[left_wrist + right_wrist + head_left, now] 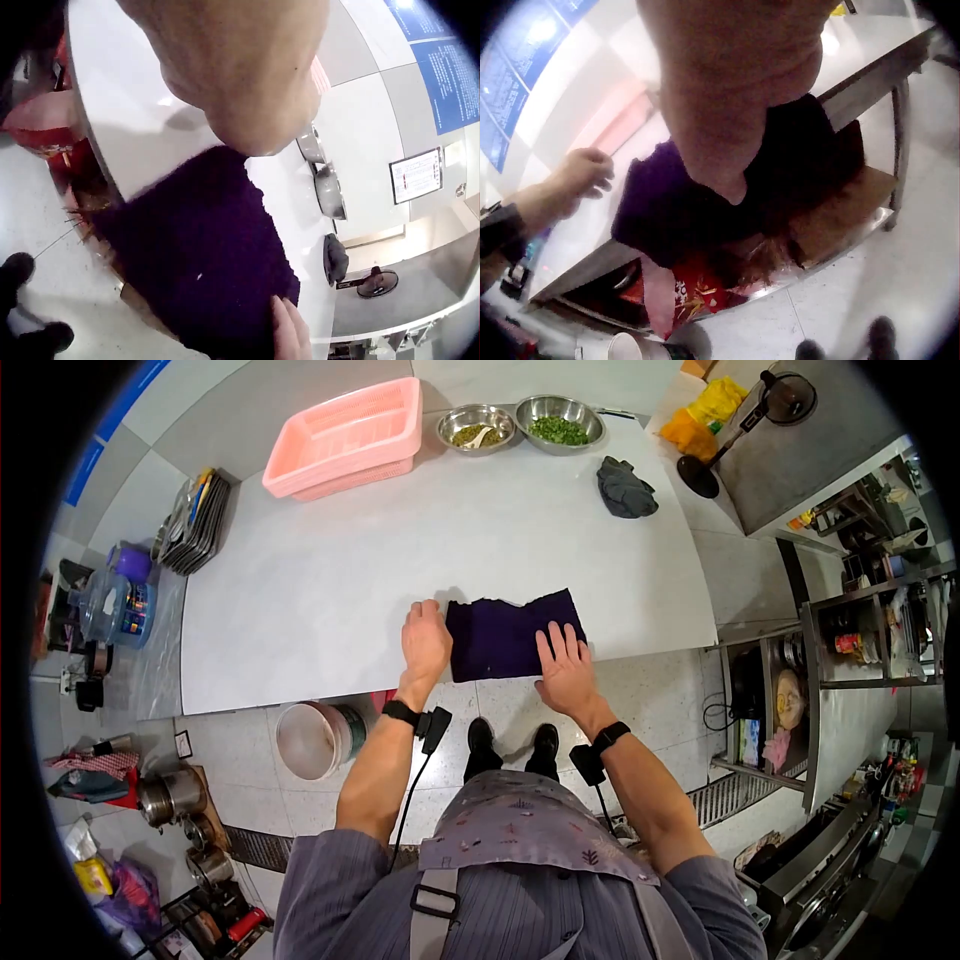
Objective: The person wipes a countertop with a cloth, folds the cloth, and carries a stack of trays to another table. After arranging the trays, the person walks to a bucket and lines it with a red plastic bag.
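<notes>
A dark purple cloth lies spread at the table's front edge, its lower part hanging over it. My right hand rests on the cloth's right side, fingers extended. Beside the cloth's left edge is my left hand, its fingers loosely bent and holding nothing. A gap shows between the left hand and the cloth in the right wrist view. From the left wrist, the cloth has an uneven far edge and a small white speck, with the right hand's fingers at its side.
Pink plastic baskets stand at the table's back, beside steel bowls of chopped greens and a greenish mix with a spoon. A crumpled dark cloth lies back right. Stacked trays stand left; a bucket is on the floor.
</notes>
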### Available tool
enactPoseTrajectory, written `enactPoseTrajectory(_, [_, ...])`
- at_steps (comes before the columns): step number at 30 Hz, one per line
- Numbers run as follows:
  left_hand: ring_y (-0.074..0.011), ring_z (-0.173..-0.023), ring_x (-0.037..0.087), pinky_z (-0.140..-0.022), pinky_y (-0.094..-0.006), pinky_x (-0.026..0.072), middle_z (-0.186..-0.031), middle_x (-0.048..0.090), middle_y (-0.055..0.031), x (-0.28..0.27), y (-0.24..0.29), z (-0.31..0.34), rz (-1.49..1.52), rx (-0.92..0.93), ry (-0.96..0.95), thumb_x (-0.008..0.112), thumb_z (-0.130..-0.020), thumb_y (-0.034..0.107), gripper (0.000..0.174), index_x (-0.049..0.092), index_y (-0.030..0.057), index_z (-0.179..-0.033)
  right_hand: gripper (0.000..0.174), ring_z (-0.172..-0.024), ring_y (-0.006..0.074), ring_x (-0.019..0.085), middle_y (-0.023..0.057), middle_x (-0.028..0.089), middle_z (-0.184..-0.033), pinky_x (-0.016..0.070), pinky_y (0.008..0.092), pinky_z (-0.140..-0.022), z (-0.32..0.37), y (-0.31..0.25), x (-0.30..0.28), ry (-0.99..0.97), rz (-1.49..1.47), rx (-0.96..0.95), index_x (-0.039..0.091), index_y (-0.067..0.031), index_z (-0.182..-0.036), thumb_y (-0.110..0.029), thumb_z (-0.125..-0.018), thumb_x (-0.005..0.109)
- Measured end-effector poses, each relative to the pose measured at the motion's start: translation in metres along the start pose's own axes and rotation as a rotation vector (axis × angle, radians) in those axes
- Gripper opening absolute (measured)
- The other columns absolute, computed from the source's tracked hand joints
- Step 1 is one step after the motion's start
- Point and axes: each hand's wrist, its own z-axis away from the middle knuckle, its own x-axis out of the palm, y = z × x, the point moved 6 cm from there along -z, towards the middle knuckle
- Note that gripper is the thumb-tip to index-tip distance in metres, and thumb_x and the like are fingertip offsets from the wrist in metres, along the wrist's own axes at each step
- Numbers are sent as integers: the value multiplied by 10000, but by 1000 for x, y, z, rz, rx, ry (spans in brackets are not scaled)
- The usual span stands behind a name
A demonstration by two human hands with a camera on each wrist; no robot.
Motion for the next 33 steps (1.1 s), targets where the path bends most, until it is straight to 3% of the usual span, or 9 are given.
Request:
enactPoseTrajectory(2, [-433, -1055, 645, -891, -543, 527, -1140, 666, -217, 4, 16, 17, 11, 22, -58, 608, -946, 54, 208, 661, 4, -1141, 899, -1514, 497, 315, 266, 346, -1651, 336, 641, -1170, -3, -3, 2, 2, 46, 27, 409, 3, -1576, -196, -794, 806])
enactPoseTrajectory(4, [-430, -1246, 599, -1037, -525, 498, -1327, 639, -219, 14, 47, 42, 127, 345, -123, 645, -954, 104, 362, 643, 17, -1305, 894, -1506, 497, 322, 263, 351, -1648, 343, 640, -1160, -9, -12, -5, -66, 28, 91, 409, 4, -1574, -242, -812, 808])
enactPoseTrajectory(7, [-395, -1534, 376, -1245, -580, 299, -1622, 455, -205, 33, 56, 74, -14, 334, -360, 707, -968, 300, 624, 537, 29, -1504, 887, -1508, 494, 322, 255, 355, -1651, 344, 644, -1156, -20, -10, -7, -30, -18, 150, 414, 8, -1571, -344, -853, 798])
enactPoseTrajectory(11, [-392, -1574, 312, -1278, -573, 242, -1691, 364, -205, 34, 36, 63, -148, 282, -374, 652, -1010, 450, 713, 482, 42, -1569, 866, -1543, 482, 295, 239, 341, -1678, 315, 656, -1189, -28, 12, 9, 82, -38, 58, 440, 12, -1563, -476, -916, 745])
enactPoseTrajectory(18, [-444, -1577, 277, -1257, -631, 218, -1692, 333, -252, 34, 35, 38, -172, 214, -420, 662, -1002, 417, 720, 462, 19, -1567, 769, -1550, 495, 271, 224, 334, -1686, 269, 635, -1237, -38, 18, -14, 119, -55, -14, 471, -41, -1560, -502, -979, 672])
enactPoseTrajectory(20, [-483, -1555, 293, -1229, -674, 235, -1677, 351, -261, 38, 40, 45, -142, 300, -312, 693, -982, 392, 721, 474, 16, -1557, 733, -1545, 476, 300, 214, 380, -1663, 279, 634, -1231, -18, 18, -5, 70, 4, -61, 504, -52, -1540, -478, -974, 692])
enactPoseTrajectory(27, [-414, -1590, 258, -1253, -662, 185, -1720, 333, -154, 55, 63, 51, -152, 442, -455, 732, -950, 450, 754, 483, 129, -1585, 610, -1443, 417, 467, 178, 519, -1573, 356, 588, -1191, 48, 57, -54, 260, -88, 121, 589, -56, -1446, -385, -956, 745])
enactPoseTrajectory(30, [-425, -1580, 279, -1243, -683, 189, -1699, 370, -160, 58, 53, 41, -118, 484, -437, 731, -950, 469, 736, 510, 139, -1570, 439, -1330, 340, 602, 166, 647, -1442, 441, 489, -1161, 114, 120, -49, -66, -792, 665, 656, -51, -1382, -314, -1032, 678])
enactPoseTrajectory(33, [-438, -1579, 272, -1235, -696, 193, -1702, 360, -173, 53, 60, 34, -145, 459, -493, 731, -964, 461, 734, 502, 118, -1571, 498, -1372, 335, 590, 185, 610, -1494, 460, 479, -1171, 166, 158, -70, 132, -1362, 657, 603, -9, -1436, -373, -1097, 573])
